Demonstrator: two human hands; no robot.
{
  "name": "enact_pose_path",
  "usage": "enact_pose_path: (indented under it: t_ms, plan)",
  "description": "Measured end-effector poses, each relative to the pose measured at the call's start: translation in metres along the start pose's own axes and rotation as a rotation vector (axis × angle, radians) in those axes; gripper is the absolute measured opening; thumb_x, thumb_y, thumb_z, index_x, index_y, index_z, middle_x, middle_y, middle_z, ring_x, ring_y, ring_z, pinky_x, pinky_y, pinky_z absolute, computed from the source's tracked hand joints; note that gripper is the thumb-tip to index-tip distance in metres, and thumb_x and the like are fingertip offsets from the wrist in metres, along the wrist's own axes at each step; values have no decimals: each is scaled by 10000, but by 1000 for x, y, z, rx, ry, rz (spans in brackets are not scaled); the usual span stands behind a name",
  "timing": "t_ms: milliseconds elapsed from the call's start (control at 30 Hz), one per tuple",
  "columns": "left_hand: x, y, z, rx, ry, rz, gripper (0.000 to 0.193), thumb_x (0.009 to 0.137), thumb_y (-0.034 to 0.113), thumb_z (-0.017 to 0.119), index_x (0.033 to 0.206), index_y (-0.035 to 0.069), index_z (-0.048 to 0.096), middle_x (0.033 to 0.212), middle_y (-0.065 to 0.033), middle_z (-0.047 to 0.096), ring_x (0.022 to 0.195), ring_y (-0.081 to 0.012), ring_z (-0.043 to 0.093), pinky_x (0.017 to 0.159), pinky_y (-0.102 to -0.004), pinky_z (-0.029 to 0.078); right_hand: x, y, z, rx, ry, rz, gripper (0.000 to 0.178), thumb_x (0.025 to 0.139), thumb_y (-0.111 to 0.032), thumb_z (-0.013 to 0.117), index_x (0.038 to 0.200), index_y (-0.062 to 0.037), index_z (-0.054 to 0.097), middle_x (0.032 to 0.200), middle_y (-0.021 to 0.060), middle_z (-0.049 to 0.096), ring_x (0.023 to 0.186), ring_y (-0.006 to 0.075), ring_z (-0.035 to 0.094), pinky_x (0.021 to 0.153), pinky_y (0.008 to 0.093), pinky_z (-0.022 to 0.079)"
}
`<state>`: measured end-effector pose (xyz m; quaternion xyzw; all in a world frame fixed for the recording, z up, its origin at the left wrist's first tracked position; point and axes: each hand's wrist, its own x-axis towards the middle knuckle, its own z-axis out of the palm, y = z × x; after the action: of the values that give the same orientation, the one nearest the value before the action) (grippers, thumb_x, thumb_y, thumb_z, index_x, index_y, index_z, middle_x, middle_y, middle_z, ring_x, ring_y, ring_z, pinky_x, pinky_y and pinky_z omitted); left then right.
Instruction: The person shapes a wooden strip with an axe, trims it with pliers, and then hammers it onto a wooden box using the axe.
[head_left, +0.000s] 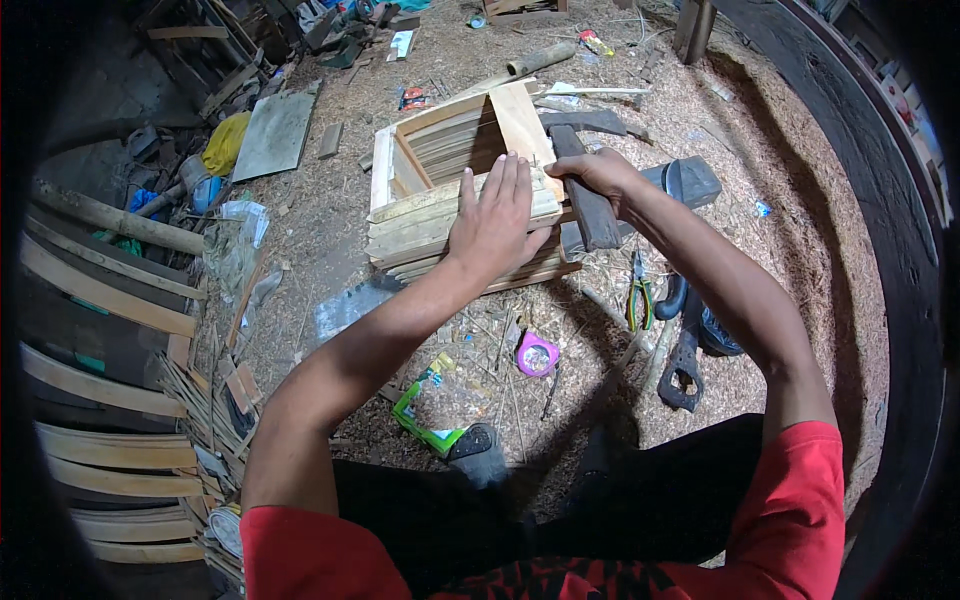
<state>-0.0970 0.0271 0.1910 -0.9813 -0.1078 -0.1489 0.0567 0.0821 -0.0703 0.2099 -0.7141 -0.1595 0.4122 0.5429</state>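
Observation:
A pale wooden slatted box (420, 222) stands in front of me, with its open inside showing. My left hand (492, 210) lies flat on its near slatted side, fingers stretched out and pointing away from me. My right hand (600, 180) is closed round a dark wooden bar (597, 222) at the box's right corner. The thumb reaches the edge of a light board (522, 125) on the box. Just beyond the bar, a dark flat tool (590, 121) lies partly hidden; I cannot tell its kind.
Pliers (640, 295), a pink tape measure (538, 355) and a dark saw handle (683, 382) lie on the shaving-covered ground. Under my right forearm is a thick dark beam (690, 182). Curved wooden strips (110, 380) fill the left side. A flat board (278, 132) lies far left.

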Motion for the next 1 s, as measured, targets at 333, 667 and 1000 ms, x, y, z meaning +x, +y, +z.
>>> enact_pose_path:
  t_ms: [333,667,1000]
  plan:
    - [0,-5,1,-16,38,22,876,857,467,649,1466,-69,319,1521,-223,370,1428,-317,355,1143,-574,273,-4,1,4,101,-53,22,383,764,-158,768,1016,108,654,925,178,698,711,264,706,614,407,592]
    - [0,-8,1,-8,47,61,866,865,486,634,1438,-95,346,1486,-260,399,1421,-347,357,1168,-511,278,-10,-4,4,18,-20,5,388,779,-160,774,1010,125,646,938,187,692,708,269,700,606,402,591]
    - [9,-16,3,-61,66,89,868,879,494,614,1415,-134,346,1461,-295,411,1398,-373,383,1175,-480,283,-57,-59,-30,-727,154,-451,393,952,-320,671,1056,49,582,750,72,635,621,142,635,538,311,517]
